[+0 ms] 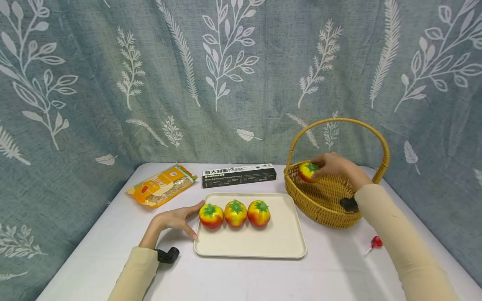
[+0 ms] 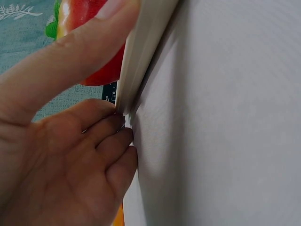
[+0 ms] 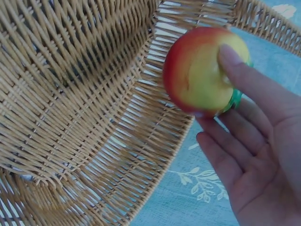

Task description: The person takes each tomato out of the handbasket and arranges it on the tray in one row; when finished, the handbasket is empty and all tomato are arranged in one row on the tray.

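Note:
My right hand [image 1: 331, 164] grips a yellow-and-red tomato [image 3: 207, 70] with a green leafy top, thumb on one side and fingers on the other. Hand and tomato are at the left rear of the wicker basket [image 1: 320, 209], overlapping its inside in the head view. At the left edge of the cream tray [image 1: 278, 240], my left hand [image 1: 174, 219] holds the rim, its thumb [image 2: 70, 61] over the edge and its curled fingers against the side. Three similar tomatoes [image 1: 235, 214] sit in a row on the tray's left and middle.
An orange food packet [image 1: 162, 186] lies at the back left. Beside it is a black-and-white pasta box [image 1: 239, 175], behind the tray. A red lollipop [image 1: 375, 242] lies in front of the basket, near my right sleeve [image 1: 399, 238]. The basket's tall handle [image 1: 339, 120] arches above its rim.

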`<control>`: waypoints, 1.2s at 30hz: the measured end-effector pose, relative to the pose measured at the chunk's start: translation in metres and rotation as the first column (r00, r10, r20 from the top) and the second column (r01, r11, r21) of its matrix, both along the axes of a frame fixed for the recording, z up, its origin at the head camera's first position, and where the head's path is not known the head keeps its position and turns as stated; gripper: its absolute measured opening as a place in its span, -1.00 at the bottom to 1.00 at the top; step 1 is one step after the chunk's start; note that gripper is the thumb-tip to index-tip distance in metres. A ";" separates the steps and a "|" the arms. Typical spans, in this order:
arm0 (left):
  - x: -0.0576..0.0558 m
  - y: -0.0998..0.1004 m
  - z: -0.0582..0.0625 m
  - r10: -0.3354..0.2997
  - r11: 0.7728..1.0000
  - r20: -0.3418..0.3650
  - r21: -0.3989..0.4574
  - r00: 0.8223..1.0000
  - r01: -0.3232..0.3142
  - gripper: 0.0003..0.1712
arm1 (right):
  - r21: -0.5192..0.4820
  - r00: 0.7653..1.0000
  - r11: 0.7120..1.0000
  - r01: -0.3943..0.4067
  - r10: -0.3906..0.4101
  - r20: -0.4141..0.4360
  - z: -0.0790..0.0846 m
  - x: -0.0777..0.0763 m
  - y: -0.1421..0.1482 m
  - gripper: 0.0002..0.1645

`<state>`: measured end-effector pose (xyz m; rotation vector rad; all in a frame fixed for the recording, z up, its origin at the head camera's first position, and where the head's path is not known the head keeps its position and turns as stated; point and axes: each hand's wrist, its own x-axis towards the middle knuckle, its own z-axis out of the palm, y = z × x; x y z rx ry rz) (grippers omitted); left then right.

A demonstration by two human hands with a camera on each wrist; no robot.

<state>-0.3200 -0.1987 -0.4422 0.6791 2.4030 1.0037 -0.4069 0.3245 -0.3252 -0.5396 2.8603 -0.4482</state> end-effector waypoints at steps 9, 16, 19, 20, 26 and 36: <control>0.002 -0.002 -0.001 0.000 1.000 0.008 0.010 1.000 0.000 0.35 | -0.034 0.997 0.999 0.018 -0.021 -0.070 0.007 0.020 -0.007 -0.14; 0.003 -0.002 0.000 0.001 1.000 0.013 0.011 1.000 -0.001 0.35 | -0.060 0.992 0.998 0.019 -0.027 -0.127 0.007 0.033 -0.008 -0.14; 0.003 -0.002 0.000 -0.001 1.000 0.010 0.013 1.000 0.001 0.34 | -0.075 0.990 0.997 0.034 -0.044 -0.132 0.006 0.037 -0.008 -0.12; 0.003 -0.002 0.000 -0.001 1.000 0.010 0.013 1.000 0.001 0.34 | -0.082 0.990 0.996 0.041 -0.051 -0.134 0.006 0.039 -0.008 -0.12; 0.003 -0.002 0.000 0.000 1.000 0.008 0.009 1.000 0.000 0.34 | -0.122 0.981 0.991 0.050 -0.071 -0.178 0.005 0.050 -0.008 -0.11; 0.001 0.000 0.002 -0.011 1.000 -0.004 0.007 1.000 0.011 0.34 | -0.194 0.966 0.976 0.095 -0.138 -0.218 0.001 0.074 -0.012 -0.05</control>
